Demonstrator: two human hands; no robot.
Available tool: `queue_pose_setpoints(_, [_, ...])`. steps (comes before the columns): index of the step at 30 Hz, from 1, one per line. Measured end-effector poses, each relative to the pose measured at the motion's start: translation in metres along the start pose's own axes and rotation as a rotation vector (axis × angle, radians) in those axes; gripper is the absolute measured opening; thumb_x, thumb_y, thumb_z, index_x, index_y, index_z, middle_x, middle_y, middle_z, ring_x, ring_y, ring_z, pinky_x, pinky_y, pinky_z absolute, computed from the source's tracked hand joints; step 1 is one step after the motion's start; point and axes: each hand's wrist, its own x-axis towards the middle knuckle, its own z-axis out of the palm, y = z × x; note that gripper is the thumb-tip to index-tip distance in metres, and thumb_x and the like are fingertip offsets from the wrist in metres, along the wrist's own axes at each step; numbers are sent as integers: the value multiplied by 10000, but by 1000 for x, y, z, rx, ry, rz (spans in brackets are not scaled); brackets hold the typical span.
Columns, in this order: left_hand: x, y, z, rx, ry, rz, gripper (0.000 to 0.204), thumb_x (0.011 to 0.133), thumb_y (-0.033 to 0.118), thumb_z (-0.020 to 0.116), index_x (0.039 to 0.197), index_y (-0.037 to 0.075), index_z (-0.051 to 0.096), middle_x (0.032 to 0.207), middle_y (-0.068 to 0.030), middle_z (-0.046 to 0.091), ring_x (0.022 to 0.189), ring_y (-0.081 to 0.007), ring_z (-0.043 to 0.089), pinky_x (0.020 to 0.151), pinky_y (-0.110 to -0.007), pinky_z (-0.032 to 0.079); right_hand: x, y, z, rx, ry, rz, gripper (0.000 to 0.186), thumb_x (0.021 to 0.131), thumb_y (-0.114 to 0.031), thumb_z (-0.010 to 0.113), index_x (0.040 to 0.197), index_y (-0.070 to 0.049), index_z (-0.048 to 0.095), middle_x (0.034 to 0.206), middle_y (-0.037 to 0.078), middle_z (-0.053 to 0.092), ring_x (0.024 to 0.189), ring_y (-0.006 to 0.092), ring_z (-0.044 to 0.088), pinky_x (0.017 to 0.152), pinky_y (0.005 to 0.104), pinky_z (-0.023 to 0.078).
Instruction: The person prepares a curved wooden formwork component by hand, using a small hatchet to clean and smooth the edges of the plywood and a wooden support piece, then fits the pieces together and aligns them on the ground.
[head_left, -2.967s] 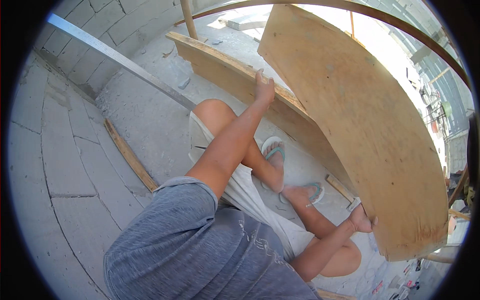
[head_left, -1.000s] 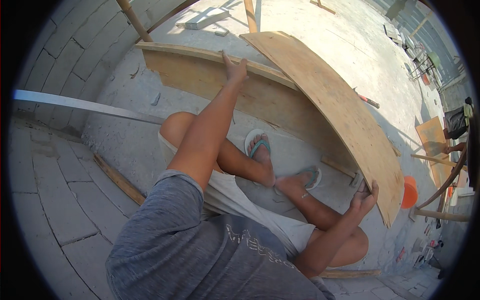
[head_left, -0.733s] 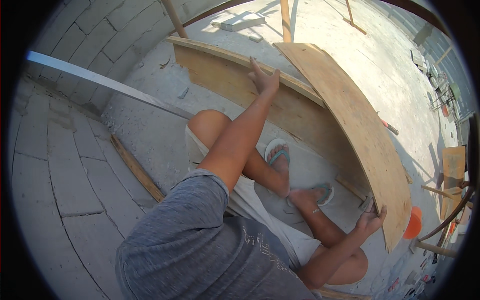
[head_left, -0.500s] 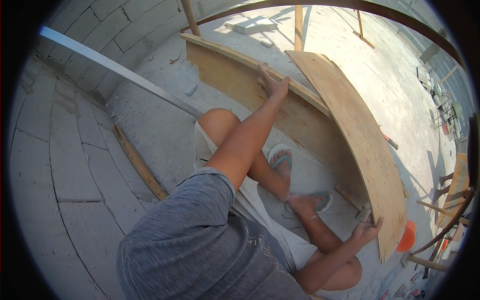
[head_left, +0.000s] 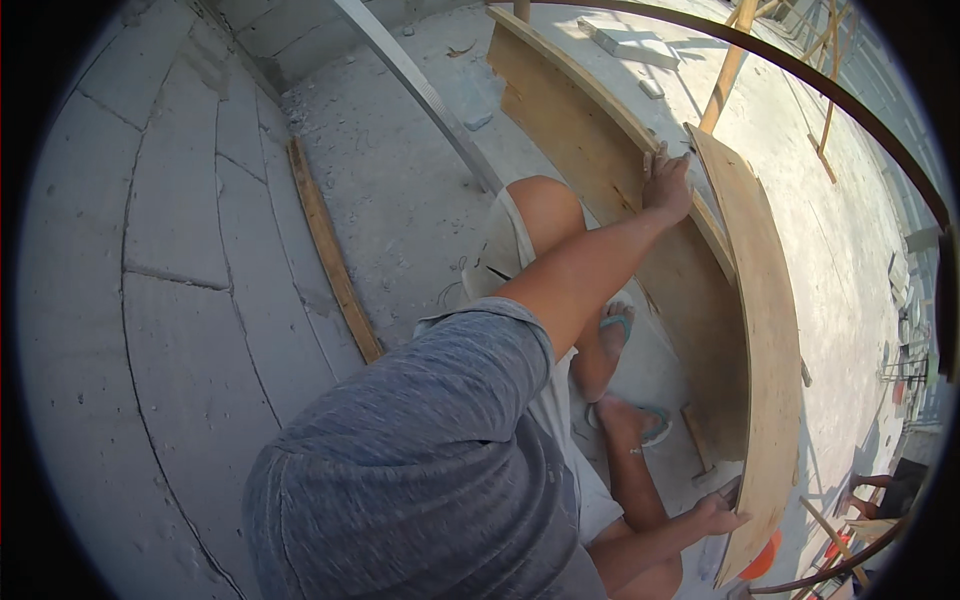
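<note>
A long plywood panel [head_left: 590, 150] with a wooden batten [head_left: 590, 75] along its upper edge stands on its side in front of me. A second plywood sheet [head_left: 768, 300] rests against its right end, meeting it at an angle. My left hand [head_left: 667, 188] is closed over the batten, close to the upper end of the second sheet. At that sheet's lower end, my right hand [head_left: 718, 517] grips its near edge; some fingers are hidden. A hammer [head_left: 695, 436] lies on the floor between my foot and the panel.
Pale block wall [head_left: 180, 340] on the left, with a wooden strip [head_left: 330, 250] at its foot. A long metal bar [head_left: 410, 85] reaches to my knee. A curved rusty bar [head_left: 800, 65] arches overhead; an orange bucket [head_left: 765, 557] sits behind the sheet. Another person [head_left: 885, 490] is at far right.
My view has swung left, so the scene sits further right. My left hand has slid along the batten toward the second sheet. The right hand still grips the sheet's lower end.
</note>
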Motion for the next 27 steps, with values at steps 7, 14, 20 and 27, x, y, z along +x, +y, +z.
queue_pose_setpoints(7, [-14,-33,-18,252,39,153,376,964,275,589,1283,82,636,1381,-51,585,1436,-346,346,1219,-567,182,-28,32,36,-40,229,-136,681,1058,-563,222,1499,-80,411,1476,130,496,1298,314,532,1045,467,483])
queue_pose_setpoints(14, [-7,-15,-18,367,-136,80,452,945,361,557,1372,221,608,1439,-38,568,1471,-252,352,1188,-662,119,-8,24,17,105,357,-153,713,1021,-619,434,1555,-162,321,1522,62,438,1332,253,461,997,460,427])
queue_pose_setpoints(20, [61,-68,-12,258,-81,141,543,907,289,572,1398,57,560,1413,-246,525,1377,-399,429,1125,-502,345,0,47,-1,288,123,-68,631,1003,-560,539,1494,-198,379,1424,7,499,1274,226,486,892,445,449])
queue_pose_setpoints(27, [56,-58,24,414,-178,223,564,942,355,471,1413,59,562,1399,-267,549,1400,-414,405,1125,-595,302,-25,24,11,335,85,-113,457,1045,-479,498,1393,-184,474,1262,6,620,1032,183,617,684,326,462])
